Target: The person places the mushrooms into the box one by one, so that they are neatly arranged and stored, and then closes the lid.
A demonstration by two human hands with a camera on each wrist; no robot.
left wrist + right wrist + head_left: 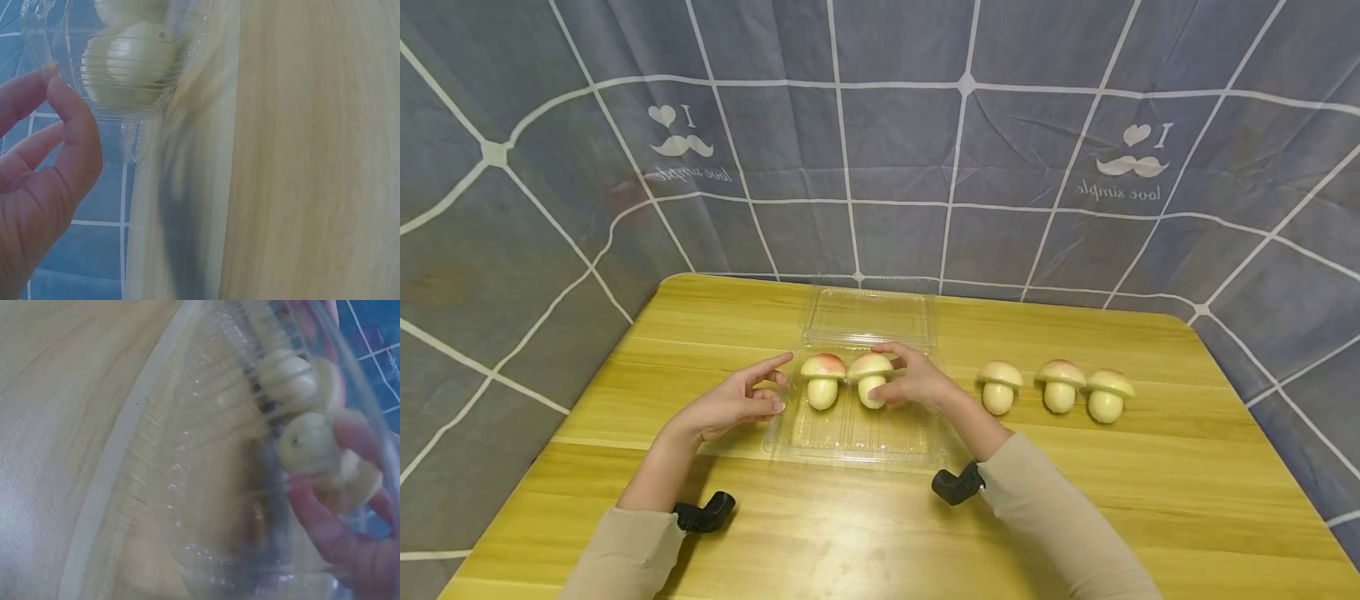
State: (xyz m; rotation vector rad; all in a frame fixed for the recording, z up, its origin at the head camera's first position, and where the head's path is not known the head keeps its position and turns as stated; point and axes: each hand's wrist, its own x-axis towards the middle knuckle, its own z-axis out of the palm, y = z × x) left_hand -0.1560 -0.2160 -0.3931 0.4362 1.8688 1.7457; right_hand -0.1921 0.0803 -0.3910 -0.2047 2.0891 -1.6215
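Note:
My right hand (917,381) grips a toy mushroom (871,364) with a pale yellow stem and a pinkish cap, fingers at the cap and thumb by the stem. That mushroom is inside a clear plastic clamshell box (850,454), whose lid is folded back. Just left of it in the box lies another toy mushroom (822,395). Beside the box's left side is my left hand (733,404), index finger extended and thumb apart. In the left wrist view, the fingertips (57,87) appear at the clear rim; whether they touch it I cannot tell.
Three more toy mushrooms lie right of the box: one nearer mushroom (999,387), then a pair with a middle mushroom (1060,386) and an outer mushroom (1107,395). The wooden table (835,533) ends at a grey-blue curtain (895,150) with white lines.

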